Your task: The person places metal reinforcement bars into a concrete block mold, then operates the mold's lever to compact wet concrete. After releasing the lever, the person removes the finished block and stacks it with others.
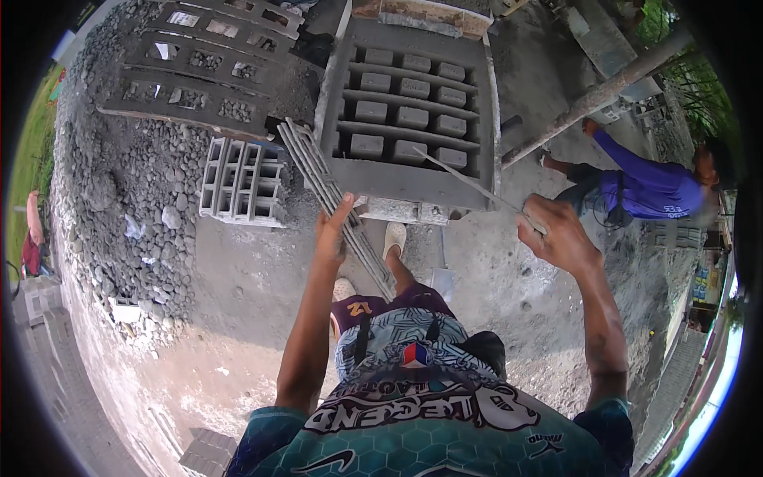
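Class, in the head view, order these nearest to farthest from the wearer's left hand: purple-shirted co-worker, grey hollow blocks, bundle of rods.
1. Bundle of rods, gripped in the left hand.
2. Grey hollow blocks, left of it.
3. Purple-shirted co-worker, far right.

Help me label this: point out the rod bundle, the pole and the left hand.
Rod bundle (pixel 311 163), head view, upper half.
Pole (pixel 596 102), head view, middle.
Left hand (pixel 331 233), head view, middle of the hand.
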`<state>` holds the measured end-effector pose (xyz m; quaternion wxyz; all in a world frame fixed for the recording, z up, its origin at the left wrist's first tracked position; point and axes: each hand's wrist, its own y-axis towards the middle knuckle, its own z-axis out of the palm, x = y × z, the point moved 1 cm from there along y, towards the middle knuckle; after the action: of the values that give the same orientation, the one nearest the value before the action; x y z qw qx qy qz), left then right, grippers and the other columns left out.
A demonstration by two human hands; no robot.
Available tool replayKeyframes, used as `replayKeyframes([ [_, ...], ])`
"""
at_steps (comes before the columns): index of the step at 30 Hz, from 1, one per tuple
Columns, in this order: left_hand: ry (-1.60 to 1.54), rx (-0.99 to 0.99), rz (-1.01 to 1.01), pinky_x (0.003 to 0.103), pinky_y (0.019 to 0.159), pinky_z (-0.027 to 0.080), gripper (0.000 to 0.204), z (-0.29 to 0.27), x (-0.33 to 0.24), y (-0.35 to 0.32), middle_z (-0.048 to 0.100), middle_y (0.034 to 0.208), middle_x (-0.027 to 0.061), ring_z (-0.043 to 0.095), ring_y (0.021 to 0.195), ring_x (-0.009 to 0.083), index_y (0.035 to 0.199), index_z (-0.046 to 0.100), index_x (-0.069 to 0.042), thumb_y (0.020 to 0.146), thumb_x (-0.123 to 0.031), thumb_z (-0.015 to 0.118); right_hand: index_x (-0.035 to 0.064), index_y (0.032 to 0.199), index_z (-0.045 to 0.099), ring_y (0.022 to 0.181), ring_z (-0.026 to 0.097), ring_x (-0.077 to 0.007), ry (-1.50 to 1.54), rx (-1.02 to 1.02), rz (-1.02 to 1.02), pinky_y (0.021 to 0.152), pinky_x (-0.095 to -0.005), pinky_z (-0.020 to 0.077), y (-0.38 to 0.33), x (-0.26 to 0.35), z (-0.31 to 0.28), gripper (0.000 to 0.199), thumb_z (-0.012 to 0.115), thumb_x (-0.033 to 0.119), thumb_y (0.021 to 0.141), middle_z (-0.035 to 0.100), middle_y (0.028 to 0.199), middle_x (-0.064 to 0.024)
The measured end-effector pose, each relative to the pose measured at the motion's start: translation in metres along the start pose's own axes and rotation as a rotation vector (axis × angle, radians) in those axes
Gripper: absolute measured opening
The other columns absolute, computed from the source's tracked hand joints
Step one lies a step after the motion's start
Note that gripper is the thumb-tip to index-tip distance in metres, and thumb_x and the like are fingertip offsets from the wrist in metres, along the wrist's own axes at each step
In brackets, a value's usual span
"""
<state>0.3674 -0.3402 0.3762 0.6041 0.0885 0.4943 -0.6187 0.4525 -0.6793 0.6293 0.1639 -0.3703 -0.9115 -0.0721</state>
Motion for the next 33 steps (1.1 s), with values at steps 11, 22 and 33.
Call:
replayKeyframes([
  [11, 0.017, -0.132, 0.105, 0.044, 0.092, 0.060, 0.061, -0.052, -0.023, -0.069, 0.067, 0.137, 0.0159, 0.071, 0.115, 0.0293, 0.144, 0.054, -0.003, 0.099, -0.040, 0.073, -0.0001, 0.089, 0.059, 0.078, 0.064, -0.0413, -0.110, 0.261, -0.185, 0.070, -0.0512, 0.0484, 0.073, -0.018, 0.042, 0.026, 0.073, 0.021, 0.095, 0.061, 0.083, -0.0175],
  [22, -0.091, -0.172, 0.089, 0.047, 0.096, 0.060, 0.059, -0.078, -0.001, -0.088, 0.064, 0.140, 0.0160, 0.067, 0.121, 0.0302, 0.143, 0.052, -0.002, 0.103, -0.042, 0.069, -0.0001, 0.085, 0.058, 0.077, 0.060, -0.0444, -0.115, 0.203, -0.169, 0.070, -0.0515, 0.0460, 0.124, -0.026, 0.043, 0.033, 0.073, 0.027, 0.097, 0.061, 0.078, -0.0200],
  [33, -0.082, -0.226, 0.109, 0.049, 0.093, 0.060, 0.060, -0.086, 0.000, -0.122, 0.062, 0.140, 0.0178, 0.067, 0.119, 0.0314, 0.144, 0.048, -0.001, 0.102, -0.038, 0.070, -0.0006, 0.080, 0.065, 0.078, 0.065, -0.0466, -0.115, 0.056, -0.016, 0.069, -0.0539, 0.0487, 0.118, -0.011, 0.066, 0.034, 0.074, 0.029, 0.093, 0.064, 0.074, -0.0245],
])
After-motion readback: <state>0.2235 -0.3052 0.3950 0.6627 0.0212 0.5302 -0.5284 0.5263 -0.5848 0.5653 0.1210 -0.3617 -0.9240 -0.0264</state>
